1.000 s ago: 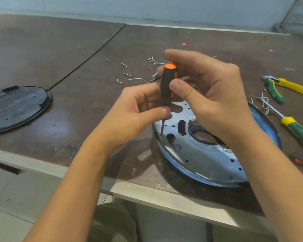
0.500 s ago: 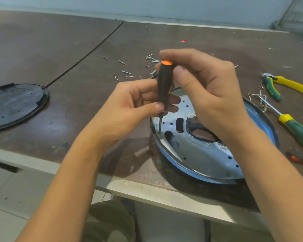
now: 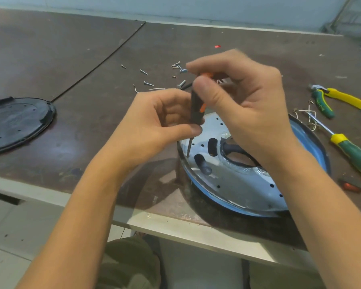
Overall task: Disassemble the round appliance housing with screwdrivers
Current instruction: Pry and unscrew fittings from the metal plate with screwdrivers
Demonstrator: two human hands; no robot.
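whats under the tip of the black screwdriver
The screwdriver tip stands on the silver plate of the round housing, near its left edge, beside two oval slots. Whether a screw sits under the tip cannot be seen: the tip covers that spot.

Hidden, cut off, unclear

Blurred: the fingertips [image 3: 193, 66] of the right hand [image 3: 248, 105], mostly covering the orange cap of the black screwdriver [image 3: 196, 109]. Hidden behind that hand and its forearm: the far middle and the right side of the round housing [image 3: 238, 184]. Partly covered by the left hand [image 3: 154, 122]: the lower end of the handle. Too small to tell: any screw head under the tip at the rim. Cut off by the left edge: the black round cover [image 3: 19, 122]; by the right edge: the green and yellow screwdriver [image 3: 354, 155]. Unclear in kind: the small red piece [image 3: 351, 186] near the housing.
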